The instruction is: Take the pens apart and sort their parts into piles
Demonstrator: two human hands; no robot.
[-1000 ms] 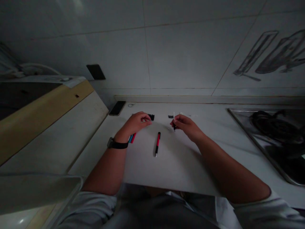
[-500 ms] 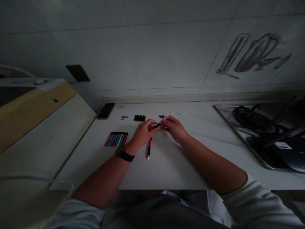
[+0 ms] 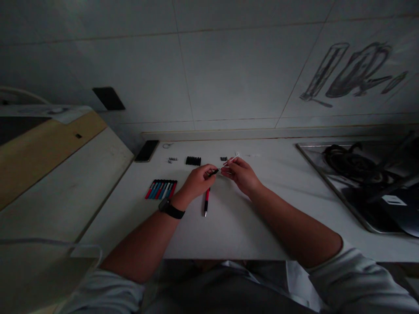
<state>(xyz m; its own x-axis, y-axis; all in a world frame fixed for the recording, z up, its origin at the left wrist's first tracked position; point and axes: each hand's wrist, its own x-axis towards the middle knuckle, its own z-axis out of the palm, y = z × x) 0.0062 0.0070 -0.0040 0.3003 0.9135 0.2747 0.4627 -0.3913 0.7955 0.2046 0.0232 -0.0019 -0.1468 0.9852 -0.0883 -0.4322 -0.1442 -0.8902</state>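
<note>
My left hand [image 3: 196, 182] pinches a small black pen part [image 3: 214, 172] at its fingertips. My right hand [image 3: 241, 174] is closed on a thin white refill [image 3: 231, 160] that points up and right, its near end meeting the black part. Both hands hover over the white counter [image 3: 235, 218]. A red and black pen [image 3: 206, 200] lies on the counter just below my left hand. A row of several red, blue and white pen barrels [image 3: 161, 189] lies to the left of my left hand.
Near the wall lie a row of black caps [image 3: 193, 161], small springs [image 3: 172, 159], another small black piece [image 3: 223, 158] and a dark phone [image 3: 146, 151]. A gas hob [image 3: 363, 174] is set in the counter at right. A wooden-edged surface [image 3: 49, 148] stands at left.
My left hand came away from the black caps to the centre and met my right hand. The head turned left, bringing the row of pen barrels into view.
</note>
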